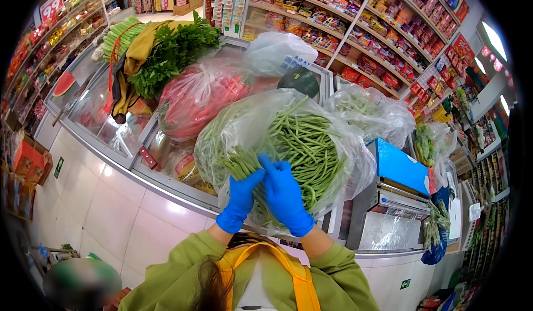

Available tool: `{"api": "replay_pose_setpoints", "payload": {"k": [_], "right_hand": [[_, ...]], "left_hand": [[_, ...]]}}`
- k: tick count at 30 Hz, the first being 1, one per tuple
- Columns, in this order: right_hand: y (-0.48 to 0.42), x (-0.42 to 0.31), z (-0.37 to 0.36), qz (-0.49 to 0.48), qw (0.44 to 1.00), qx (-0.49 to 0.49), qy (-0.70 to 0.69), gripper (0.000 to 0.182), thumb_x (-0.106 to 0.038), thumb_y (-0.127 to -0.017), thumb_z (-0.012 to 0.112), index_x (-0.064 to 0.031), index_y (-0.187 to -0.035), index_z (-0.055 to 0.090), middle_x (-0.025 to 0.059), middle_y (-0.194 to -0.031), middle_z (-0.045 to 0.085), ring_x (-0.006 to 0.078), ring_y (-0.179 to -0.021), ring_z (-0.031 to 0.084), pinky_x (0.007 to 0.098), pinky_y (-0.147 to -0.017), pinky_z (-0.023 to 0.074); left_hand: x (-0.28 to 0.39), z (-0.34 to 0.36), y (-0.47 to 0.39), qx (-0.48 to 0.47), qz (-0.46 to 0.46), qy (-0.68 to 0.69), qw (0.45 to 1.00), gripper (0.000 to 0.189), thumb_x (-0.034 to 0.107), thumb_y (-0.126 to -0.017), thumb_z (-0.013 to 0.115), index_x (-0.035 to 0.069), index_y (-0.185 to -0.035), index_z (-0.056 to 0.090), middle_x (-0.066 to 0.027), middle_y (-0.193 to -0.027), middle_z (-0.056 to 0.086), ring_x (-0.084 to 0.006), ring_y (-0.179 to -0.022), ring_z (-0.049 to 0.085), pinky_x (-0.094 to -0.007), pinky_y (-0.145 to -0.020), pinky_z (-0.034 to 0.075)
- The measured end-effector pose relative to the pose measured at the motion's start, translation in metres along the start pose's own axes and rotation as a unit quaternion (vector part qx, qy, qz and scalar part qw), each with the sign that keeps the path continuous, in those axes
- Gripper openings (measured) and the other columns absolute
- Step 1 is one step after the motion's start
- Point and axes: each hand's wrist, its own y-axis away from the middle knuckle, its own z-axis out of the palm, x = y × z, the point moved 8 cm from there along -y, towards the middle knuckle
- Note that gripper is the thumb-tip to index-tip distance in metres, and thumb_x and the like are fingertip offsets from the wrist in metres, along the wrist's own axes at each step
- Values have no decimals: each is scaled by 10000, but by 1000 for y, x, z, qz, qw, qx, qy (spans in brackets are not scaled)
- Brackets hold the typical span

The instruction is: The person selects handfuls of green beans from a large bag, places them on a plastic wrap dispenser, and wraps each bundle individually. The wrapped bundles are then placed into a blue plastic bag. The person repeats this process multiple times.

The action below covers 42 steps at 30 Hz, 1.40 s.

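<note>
A large clear plastic bag (245, 115) spreads open in front of me, filled with long green beans (310, 144). My left hand (242, 196), in a blue glove, is closed around a bunch of green beans (240, 161) at the bag's near left side. Right beside it is my right hand (285, 194), also gloved in blue. Its index finger reaches to the bunch and its other fingers are curled. Those curled fingers hide whether they grip any beans.
Everything rests on a glass-topped chest freezer (166, 182). Beyond the beans are a bag of red peppers (204, 94), celery (175, 49) and a dark green melon (299, 83). At left lies a red-handled knife (148, 157). A wrapping machine (391, 211) with a blue top stands right.
</note>
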Motion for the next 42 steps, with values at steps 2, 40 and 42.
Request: {"api": "replay_pose_setpoints", "payload": {"k": [2,40,42], "right_hand": [[0,-9,5,2,997,-16,71,540,-36,-816,517,-127,-1336,403,171,-1033,487,333,-811,567,376,-658,483],[-8,144,-50,105,955,112,-253,219,-47,-873,485,-48,-1080,560,92,-935,608,231,-853,564,333,-776,439],[-5,119,-45,21,987,70,-146,154,-85,-907,471,-22,-1020,554,68,-875,601,172,-796,550,292,-731,434]], "left_hand": [[-9,-13,2,18,17,-8,1000,401,19,-760,654,26,-1136,515,-87,-1026,592,-182,-907,584,-306,-782,490],[5,-10,-8,-15,0,-26,1000,401,12,-716,600,-39,-1103,511,-130,-847,599,-242,-741,595,-367,-718,513],[3,2,-10,-26,-48,62,997,394,19,-716,620,-38,-1093,524,-125,-854,612,-244,-758,608,-359,-713,514]]}}
